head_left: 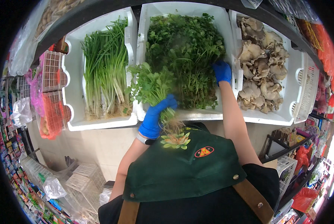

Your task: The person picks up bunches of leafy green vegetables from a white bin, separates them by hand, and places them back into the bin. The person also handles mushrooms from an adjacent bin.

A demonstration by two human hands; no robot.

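My left hand (pixel 155 115), in a blue glove, is closed around a bunch of cilantro (pixel 153 84). Its leaves point away from me and its pale roots hang near my green apron (pixel 181 170). Beyond it, more cilantro (pixel 186 53) fills the middle white foam box (pixel 181 115). My right hand (pixel 223 72), gloved in blue too, reaches into that box at its right side. The fingertips are partly hidden against the stems, so whether they grip any cannot be seen.
To the left, a white foam box (pixel 73 70) holds scallions (pixel 106 72) with roots towards me. Oyster mushrooms (pixel 260 64) lie in the right foam box (pixel 290 110). Plastic crates (pixel 53 71) stand at far left, others (pixel 85 182) behind me. A dark bar (pixel 85 19) crosses beyond the boxes.
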